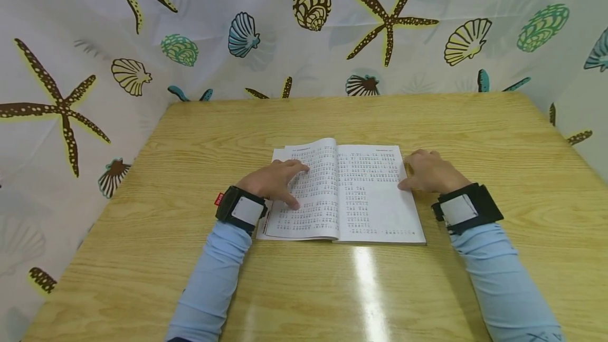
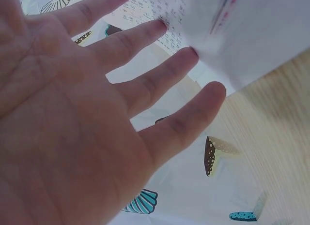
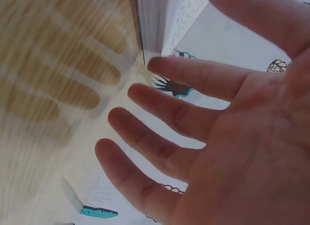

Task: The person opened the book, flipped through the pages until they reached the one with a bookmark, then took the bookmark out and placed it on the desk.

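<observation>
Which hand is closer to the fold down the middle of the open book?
Left. The left hand is partly over the left page, left of the fold; the right hand is farther off, at the outer edge of the right page.

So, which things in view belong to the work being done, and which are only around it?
Work:
open book
left hand, over the left page
right hand, at the right page's edge

Only around it:
wooden table, under the book
shell-printed cloth, beyond the table
</observation>
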The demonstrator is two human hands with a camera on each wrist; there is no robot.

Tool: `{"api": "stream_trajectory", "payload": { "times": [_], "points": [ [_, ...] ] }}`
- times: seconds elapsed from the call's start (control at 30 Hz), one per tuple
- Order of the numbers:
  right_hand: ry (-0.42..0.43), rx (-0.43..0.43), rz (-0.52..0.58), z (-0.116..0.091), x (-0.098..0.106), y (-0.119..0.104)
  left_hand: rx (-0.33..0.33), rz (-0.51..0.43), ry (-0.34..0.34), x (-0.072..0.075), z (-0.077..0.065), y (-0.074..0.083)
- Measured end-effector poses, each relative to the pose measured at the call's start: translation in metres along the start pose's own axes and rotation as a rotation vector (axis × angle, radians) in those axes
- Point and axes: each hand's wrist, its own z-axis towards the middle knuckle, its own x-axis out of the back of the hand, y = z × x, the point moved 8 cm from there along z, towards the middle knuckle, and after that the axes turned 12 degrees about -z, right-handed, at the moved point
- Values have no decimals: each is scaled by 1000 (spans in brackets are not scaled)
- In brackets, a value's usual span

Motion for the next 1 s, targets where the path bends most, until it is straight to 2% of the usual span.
{"api": "stream_trajectory", "payload": {
  "times": [0.27,0.47,0.53,0.73,1.0],
  "points": [
    [14,1,-37,0,2,-7,4,4,4,-1,0,0],
    [95,24,-115,-3,7,-16,11,0,7,-2,0,-2],
    [127,40,-78,-3,9,-18,11,-1,9,-2,0,-2],
    [213,102,143,-2,12,-13,7,-1,3,-3,0,-1],
    [275,173,180,-3,17,-15,6,1,2,-3,2,0]
  ]
}}
